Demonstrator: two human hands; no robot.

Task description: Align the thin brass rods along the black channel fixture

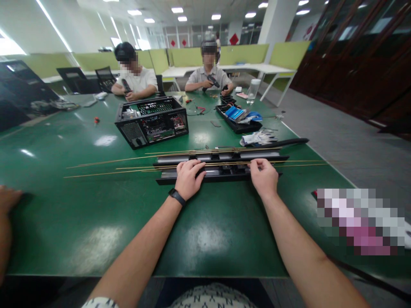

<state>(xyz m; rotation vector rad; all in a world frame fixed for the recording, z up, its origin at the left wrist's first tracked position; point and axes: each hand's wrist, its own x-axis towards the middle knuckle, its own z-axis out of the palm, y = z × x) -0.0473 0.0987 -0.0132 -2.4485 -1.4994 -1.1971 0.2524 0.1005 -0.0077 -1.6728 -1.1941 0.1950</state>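
Note:
Two long black rails point(167, 181) with silvery strips lie side by side on the green table. Several thin brass-coloured rods point(135, 169) run along them and stick out past both ends. My left hand point(189, 176), with a dark band at the wrist, lies over the front rail and rods. Its fingers are stretched out and the thumb is apart. Further right on the same rail, my right hand point(264, 174) is closed, its thumb and fingertips pinched at a thin rod. The exact contact of the fingertips is partly hidden.
Behind the rails stand an open black computer case point(163, 126) and a black tray point(242, 126) with blue items. White gloves point(258, 138) and a clear bottle point(253, 90) are at right. Two people sit opposite with tools. Another person's hand point(9, 199) shows at far left.

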